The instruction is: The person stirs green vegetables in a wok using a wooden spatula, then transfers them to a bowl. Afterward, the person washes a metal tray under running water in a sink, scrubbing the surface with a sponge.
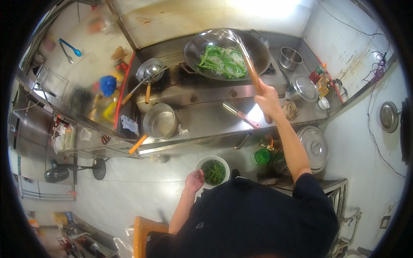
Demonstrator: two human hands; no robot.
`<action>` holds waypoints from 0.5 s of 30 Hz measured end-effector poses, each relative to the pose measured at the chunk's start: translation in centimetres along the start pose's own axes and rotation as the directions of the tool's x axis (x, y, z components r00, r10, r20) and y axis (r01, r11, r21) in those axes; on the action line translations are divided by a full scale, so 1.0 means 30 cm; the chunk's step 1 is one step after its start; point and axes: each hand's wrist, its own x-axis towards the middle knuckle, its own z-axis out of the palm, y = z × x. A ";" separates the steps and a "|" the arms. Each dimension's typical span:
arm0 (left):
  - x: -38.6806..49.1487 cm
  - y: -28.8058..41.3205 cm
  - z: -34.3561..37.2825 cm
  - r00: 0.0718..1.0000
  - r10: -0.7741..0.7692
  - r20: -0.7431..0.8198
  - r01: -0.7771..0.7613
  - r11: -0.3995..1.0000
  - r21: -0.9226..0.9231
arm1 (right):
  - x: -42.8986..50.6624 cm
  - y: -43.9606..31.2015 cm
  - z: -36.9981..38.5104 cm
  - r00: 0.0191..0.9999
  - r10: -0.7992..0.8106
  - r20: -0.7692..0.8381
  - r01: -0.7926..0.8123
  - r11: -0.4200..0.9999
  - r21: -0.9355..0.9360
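My right hand (267, 97) is closed around the wooden handle of a wire strainer (222, 36), whose mesh head is over the back part of a large wok (258, 61). Green peppers (222, 61) lie in bubbling liquid in the wok, in front of the mesh. My left hand (195, 181) is low, beside the rim of a white bowl (227, 167) that holds more green vegetables (213, 172) in liquid. Its fingers are loosely curled, and whether they hold anything cannot be told.
A cleaver-like tool with a pink handle (248, 121) lies on the steel counter (206, 119). A saucepan (160, 121) with an orange handle overhangs the front edge. A ladle (151, 70) rests in a small pan at left. Lidded pots (303, 87) stand right; a green container (261, 156) is below.
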 end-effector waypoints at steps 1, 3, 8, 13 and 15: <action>0.008 -0.001 0.015 1.000 0.003 0.009 -0.003 1.000 0.007 | 0.026 0.001 0.024 1.000 0.010 0.017 -0.011 0.998 0.067; 0.027 0.003 0.037 1.000 0.014 0.028 -0.014 1.000 0.016 | 0.084 0.029 0.095 0.998 0.020 0.055 -0.031 0.979 0.203; 0.105 0.005 -0.021 0.997 0.021 0.077 -0.019 1.000 -0.020 | 0.170 -0.025 0.202 0.973 0.173 0.150 -0.226 0.841 0.491; 0.073 -0.022 -0.091 0.998 0.057 -0.010 -0.057 0.994 -0.097 | 0.110 -0.030 0.142 0.977 0.182 0.114 -0.206 0.944 0.258; 0.069 -0.038 -0.148 0.997 0.080 -0.003 -0.079 0.987 -0.138 | 0.079 0.003 0.081 0.982 0.142 0.125 -0.162 0.974 0.161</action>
